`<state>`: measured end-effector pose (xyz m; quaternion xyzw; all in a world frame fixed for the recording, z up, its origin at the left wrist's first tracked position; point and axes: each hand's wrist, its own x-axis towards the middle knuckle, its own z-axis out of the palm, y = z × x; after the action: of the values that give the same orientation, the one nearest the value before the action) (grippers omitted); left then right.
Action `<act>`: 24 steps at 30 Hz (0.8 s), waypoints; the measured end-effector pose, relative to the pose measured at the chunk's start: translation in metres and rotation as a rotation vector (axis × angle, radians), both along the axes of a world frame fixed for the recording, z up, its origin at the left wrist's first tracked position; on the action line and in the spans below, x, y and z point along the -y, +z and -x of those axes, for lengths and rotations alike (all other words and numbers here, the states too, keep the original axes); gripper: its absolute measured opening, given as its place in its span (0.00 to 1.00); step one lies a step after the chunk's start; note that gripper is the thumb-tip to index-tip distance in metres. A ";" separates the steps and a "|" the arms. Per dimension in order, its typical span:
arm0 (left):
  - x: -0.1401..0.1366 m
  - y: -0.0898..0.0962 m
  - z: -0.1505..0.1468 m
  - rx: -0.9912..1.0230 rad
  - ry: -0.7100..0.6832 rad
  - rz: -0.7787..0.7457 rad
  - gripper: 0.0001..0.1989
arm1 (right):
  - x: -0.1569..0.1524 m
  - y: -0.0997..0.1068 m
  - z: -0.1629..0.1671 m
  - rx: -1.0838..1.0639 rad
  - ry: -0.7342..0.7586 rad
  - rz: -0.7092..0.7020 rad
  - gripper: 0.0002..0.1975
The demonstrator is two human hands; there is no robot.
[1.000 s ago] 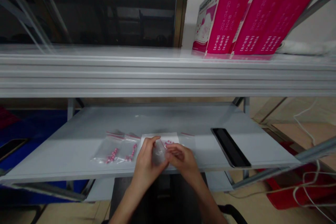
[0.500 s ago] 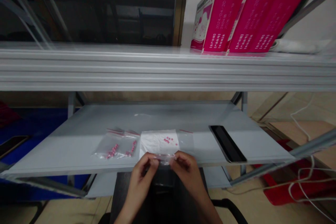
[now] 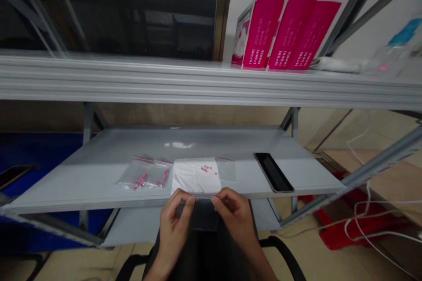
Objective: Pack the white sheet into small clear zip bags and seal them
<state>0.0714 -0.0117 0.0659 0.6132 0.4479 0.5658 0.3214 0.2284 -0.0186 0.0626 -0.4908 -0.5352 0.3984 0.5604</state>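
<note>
My left hand [image 3: 176, 217] and my right hand [image 3: 234, 215] pinch the top corners of a clear zip bag [image 3: 204, 215] between thumbs and fingers. The bag hangs flat just off the table's front edge, above my lap, and nothing shows inside it. Beyond my fingers lies a white paper sheet [image 3: 186, 175] with several small pink tablets [image 3: 206, 168] on its right part. To the left, two clear zip bags [image 3: 140, 169] with pink tablets in them lie side by side. Another clear zip bag [image 3: 228, 172] rests at the sheet's right edge.
A black phone [image 3: 273, 172] lies toward the right of the grey table [image 3: 141, 140]. Above runs a metal shelf [image 3: 132, 81] carrying pink boxes [image 3: 263, 30] and a blue-capped bottle [image 3: 391, 52]. White cables [image 3: 358, 204] trail at the right.
The view has shifted, bringing the bottle into sight. Between my hands the zip bag now hangs flatter, its lower part spread below the table edge; both hands keep their pinch.
</note>
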 end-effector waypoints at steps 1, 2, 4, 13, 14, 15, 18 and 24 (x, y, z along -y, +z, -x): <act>0.001 0.000 0.000 -0.023 0.007 -0.038 0.13 | 0.002 -0.001 -0.002 0.011 -0.008 -0.002 0.13; 0.003 0.000 0.000 -0.050 0.006 -0.079 0.12 | 0.004 -0.001 -0.005 0.022 -0.010 -0.007 0.14; 0.006 0.000 0.000 -0.123 -0.023 -0.166 0.10 | 0.009 -0.003 -0.012 0.055 0.010 -0.019 0.14; 0.019 -0.007 0.013 -0.447 -0.009 -0.419 0.08 | 0.025 0.003 -0.020 0.263 0.104 -0.220 0.20; 0.020 -0.008 0.014 -0.486 -0.004 -0.433 0.08 | 0.025 0.005 -0.017 0.274 0.116 -0.245 0.20; 0.021 -0.008 0.015 -0.523 -0.002 -0.442 0.08 | 0.025 0.007 -0.013 0.283 0.131 -0.256 0.18; 0.024 -0.010 0.018 -0.591 -0.001 -0.464 0.07 | 0.021 0.009 -0.002 0.323 0.146 -0.243 0.05; 0.025 -0.012 0.015 -0.662 -0.057 -0.443 0.08 | 0.017 -0.005 0.011 0.424 0.051 -0.277 0.10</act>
<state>0.0560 -0.0365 0.0544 0.8290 0.3772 0.4113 0.0353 0.2179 -0.0361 0.0579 -0.4683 -0.7024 0.2233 0.4873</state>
